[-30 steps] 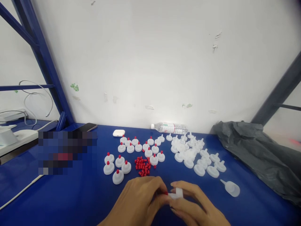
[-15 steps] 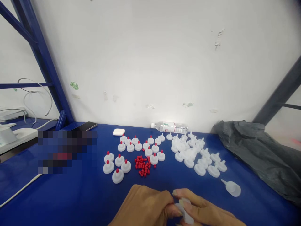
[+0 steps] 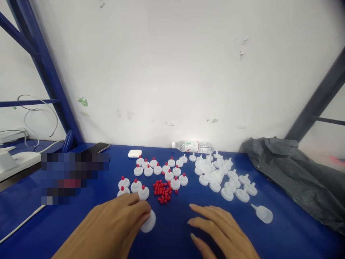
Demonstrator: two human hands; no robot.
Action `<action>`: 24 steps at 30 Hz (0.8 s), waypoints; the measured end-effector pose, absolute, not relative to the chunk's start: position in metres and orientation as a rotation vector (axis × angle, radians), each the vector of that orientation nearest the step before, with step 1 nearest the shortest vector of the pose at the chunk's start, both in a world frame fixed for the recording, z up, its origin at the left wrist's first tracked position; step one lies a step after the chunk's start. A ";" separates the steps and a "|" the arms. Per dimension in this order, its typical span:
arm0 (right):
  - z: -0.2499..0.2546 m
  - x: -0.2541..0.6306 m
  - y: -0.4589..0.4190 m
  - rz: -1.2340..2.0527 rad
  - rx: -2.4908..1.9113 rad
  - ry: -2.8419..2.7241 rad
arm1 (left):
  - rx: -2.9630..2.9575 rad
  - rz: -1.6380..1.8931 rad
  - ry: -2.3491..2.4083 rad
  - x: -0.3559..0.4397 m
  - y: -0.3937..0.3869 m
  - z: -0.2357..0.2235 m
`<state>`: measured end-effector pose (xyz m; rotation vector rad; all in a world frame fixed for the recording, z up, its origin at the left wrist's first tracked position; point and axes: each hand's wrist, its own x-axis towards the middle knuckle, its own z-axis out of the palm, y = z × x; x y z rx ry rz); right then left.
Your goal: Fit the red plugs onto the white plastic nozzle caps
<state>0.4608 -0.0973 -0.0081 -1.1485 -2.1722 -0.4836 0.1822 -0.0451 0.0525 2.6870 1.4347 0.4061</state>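
Clear bottle [image 3: 192, 146] — crumpled dark plastic [image 3: 283, 169]

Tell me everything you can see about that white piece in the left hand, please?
The white piece looks like smooth, milky plastic with a wide, round base. The left hand grips it, fingers hiding the rest, so its top can't be seen. It seems tilted, and sits nearer the person than the loose red caps. Whether it touches the blue table is unclear.
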 end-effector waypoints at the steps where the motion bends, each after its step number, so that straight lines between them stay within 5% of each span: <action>1: -0.009 0.461 -0.097 -0.496 -1.146 -2.189 | 2.655 0.261 1.514 0.179 -0.045 0.050; 16: -0.013 0.470 -0.095 -0.587 -1.157 -2.216 | 2.543 -0.170 1.984 0.192 -0.016 0.056; 24: -0.040 0.595 -0.112 -0.570 -1.608 -1.735 | 2.647 -0.088 1.724 0.217 -0.027 0.048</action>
